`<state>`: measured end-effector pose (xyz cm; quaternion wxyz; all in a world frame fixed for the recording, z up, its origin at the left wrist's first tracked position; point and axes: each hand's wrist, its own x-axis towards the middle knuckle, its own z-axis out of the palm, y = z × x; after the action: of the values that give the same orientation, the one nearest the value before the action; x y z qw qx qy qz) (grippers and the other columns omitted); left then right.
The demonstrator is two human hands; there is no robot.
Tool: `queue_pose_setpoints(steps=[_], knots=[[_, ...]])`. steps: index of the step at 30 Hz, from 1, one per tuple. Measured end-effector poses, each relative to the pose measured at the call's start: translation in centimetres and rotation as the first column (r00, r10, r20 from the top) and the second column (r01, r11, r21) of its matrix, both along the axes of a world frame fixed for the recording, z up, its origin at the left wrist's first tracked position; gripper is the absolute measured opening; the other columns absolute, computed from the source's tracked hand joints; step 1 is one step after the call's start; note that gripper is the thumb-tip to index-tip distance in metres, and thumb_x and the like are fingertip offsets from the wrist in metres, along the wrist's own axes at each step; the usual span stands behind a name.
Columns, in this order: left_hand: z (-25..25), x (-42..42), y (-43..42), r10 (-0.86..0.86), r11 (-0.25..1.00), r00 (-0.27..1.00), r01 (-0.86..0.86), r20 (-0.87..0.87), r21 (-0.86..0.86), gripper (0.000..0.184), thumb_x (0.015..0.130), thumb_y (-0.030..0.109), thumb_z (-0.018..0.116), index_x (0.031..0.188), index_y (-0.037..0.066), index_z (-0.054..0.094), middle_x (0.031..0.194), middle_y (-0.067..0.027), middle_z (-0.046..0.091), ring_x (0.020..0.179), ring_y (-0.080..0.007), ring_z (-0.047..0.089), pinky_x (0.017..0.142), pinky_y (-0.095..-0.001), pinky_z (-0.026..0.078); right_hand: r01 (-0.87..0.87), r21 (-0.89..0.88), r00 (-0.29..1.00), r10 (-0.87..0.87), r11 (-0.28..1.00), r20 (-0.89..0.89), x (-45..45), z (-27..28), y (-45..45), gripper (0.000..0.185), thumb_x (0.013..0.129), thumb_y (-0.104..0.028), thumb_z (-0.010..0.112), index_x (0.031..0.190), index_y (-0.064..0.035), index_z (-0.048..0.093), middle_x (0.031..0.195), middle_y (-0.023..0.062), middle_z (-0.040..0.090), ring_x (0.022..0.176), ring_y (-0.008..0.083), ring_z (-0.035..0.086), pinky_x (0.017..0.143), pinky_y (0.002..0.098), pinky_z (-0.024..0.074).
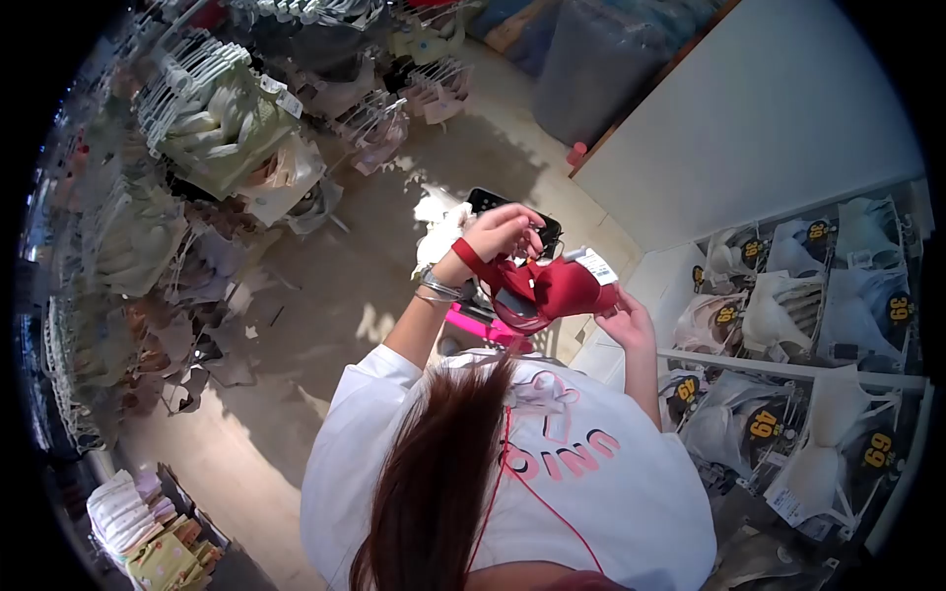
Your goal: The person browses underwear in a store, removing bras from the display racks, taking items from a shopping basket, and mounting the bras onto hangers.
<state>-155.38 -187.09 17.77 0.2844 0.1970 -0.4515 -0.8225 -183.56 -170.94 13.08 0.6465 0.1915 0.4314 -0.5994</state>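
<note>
A red bra (572, 289) with a white tag (597, 266) is held up in front of my chest. My right hand (628, 319) grips the outer edge of its cup. A red strap (467, 258) loops around my left wrist, above a silver bracelet. The fingers of my left hand (510, 232) are curled above the other end of the bra; what they pinch is too small to make out. Just beyond the hands are a black object (483, 200), white material (439, 236) and a bright pink item (485, 327), partly hidden by the bra.
Racks of hanging bras (222, 123) line the left side. To the right, a white shelf unit (749, 362) holds bras with numbered labels. A large grey bag (591, 74) stands at the top beside a white panel (759, 118). Folded garments (163, 532) sit at lower left.
</note>
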Motion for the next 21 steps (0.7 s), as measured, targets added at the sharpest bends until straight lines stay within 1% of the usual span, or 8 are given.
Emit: queue_pose_setpoints(steps=[3, 5, 7, 9, 11, 15, 18, 21], knots=[[-0.5, 0.7, 3.6, -0.02, 0.898, 0.997, -0.014, 0.074, 0.441, 0.018, 0.095, 0.016, 0.046, 0.095, 0.004, 0.058, 0.071, -0.003, 0.061, 0.06, -0.0123, 0.058, 0.059, -0.023, 0.049, -0.084, 0.145, 0.995, 0.09, 0.986, -0.034, -0.2, -7.6, 1.1, 0.023, 0.086, -0.019, 0.062, 0.106, -0.0077, 0.061, 0.102, 0.0069, 0.059, 0.093, 0.0191, 0.056, 0.08, 0.0355, 0.0438], [-5.4, 1.5, 6.7, 0.12, 0.607, 0.988, 0.005, -0.098, 0.795, 0.017, 0.091, 0.018, 0.049, 0.09, 0.003, 0.058, 0.059, 0.0019, 0.05, 0.045, -0.0092, 0.043, 0.044, -0.0197, 0.036, -0.452, 0.22, 0.844, 0.494, 0.864, -0.207, -0.7, -13.6, 2.1, 0.026, 0.086, -0.03, 0.062, 0.103, -0.0101, 0.061, 0.098, 0.0054, 0.059, 0.079, 0.0168, 0.055, 0.068, 0.0325, 0.0424], [-7.7, 0.9, 11.2, 0.271, 0.51, 0.96, -0.204, 0.069, 0.836, 0.017, 0.088, 0.02, 0.051, 0.083, 0.005, 0.056, 0.052, 0.0029, 0.04, 0.042, -0.0098, 0.037, 0.04, -0.0225, 0.032, -0.512, 0.516, 0.355, 0.716, 0.687, -0.601, 2.7, -14.3, 1.4, 0.042, 0.087, -0.045, 0.057, 0.108, -0.0084, 0.06, 0.1, 0.0075, 0.059, 0.083, 0.0181, 0.056, 0.073, 0.0313, 0.0434], [-4.3, 0.0, 14.0, -0.004, 0.603, 0.95, -0.248, 0.313, 0.759, 0.019, 0.089, 0.022, 0.05, 0.081, 0.005, 0.055, 0.05, 0.002, 0.038, 0.041, -0.0114, 0.037, 0.04, -0.0257, 0.033, -0.378, 0.625, -0.233, 0.583, 0.683, -0.778, 5.8, -16.5, 0.1, 0.051, 0.089, -0.047, 0.055, 0.116, -0.0035, 0.057, 0.11, 0.0119, 0.059, 0.1, 0.0215, 0.057, 0.089, 0.0315, 0.0436], [-9.9, -0.1, 17.2, -0.105, 0.728, 0.969, -0.077, 0.222, 0.682, 0.02, 0.089, 0.023, 0.049, 0.082, 0.005, 0.055, 0.051, 0.0009, 0.039, 0.042, -0.0128, 0.038, 0.04, -0.0283, 0.033, -0.768, 0.288, 0.066, 0.517, 0.572, -0.853, 8.7, -16.5, -3.4, 0.049, 0.093, -0.04, 0.052, 0.122, -0.0004, 0.053, 0.122, 0.0146, 0.056, 0.113, 0.0227, 0.052, 0.098, 0.0313, 0.0383], [-7.6, 1.8, 15.8, -0.089, 0.647, 0.986, -0.05, 0.141, 0.761, 0.021, 0.087, 0.019, 0.05, 0.093, 0.001, 0.058, 0.048, -0.0014, 0.038, 0.038, -0.0151, 0.035, 0.04, -0.0299, 0.031, -0.725, 0.686, -0.678, 0.235, -0.058, -0.697, 13.6, -18.1, -8.1, 0.045, 0.086, -0.031, 0.059, 0.119, -0.0005, 0.058, 0.114, 0.0142, 0.063, 0.104, 0.0227, 0.059, 0.09, 0.0317, 0.0442], [-7.3, 3.1, 15.4, 0.005, 0.691, 0.96, -0.206, 0.28, 0.693, 0.021, 0.086, 0.019, 0.051, 0.092, 0.0, 0.057, 0.047, -0.0028, 0.039, 0.038, -0.0157, 0.035, 0.04, -0.0307, 0.032, -0.73, 0.488, -0.67, 0.359, -0.479, -0.65, 15.2, -23.1, -9.7, 0.04, 0.081, -0.031, 0.06, 0.104, 0.0015, 0.066, 0.101, 0.0169, 0.068, 0.091, 0.0237, 0.064, 0.081, 0.0362, 0.0476], [-7.4, 4.2, 16.6, -0.019, 0.689, 0.964, -0.179, 0.264, 0.702, 0.02, 0.091, 0.019, 0.046, 0.094, 0.002, 0.056, 0.048, -0.0024, 0.042, 0.04, -0.0143, 0.039, 0.04, -0.0295, 0.033, -0.743, 0.48, -0.654, 0.351, -0.467, -0.671, 16.3, -21.8, -9.5, 0.04, 0.082, -0.031, 0.06, 0.103, 0.0011, 0.066, 0.101, 0.0157, 0.068, 0.091, 0.0226, 0.063, 0.08, 0.0363, 0.0482]])
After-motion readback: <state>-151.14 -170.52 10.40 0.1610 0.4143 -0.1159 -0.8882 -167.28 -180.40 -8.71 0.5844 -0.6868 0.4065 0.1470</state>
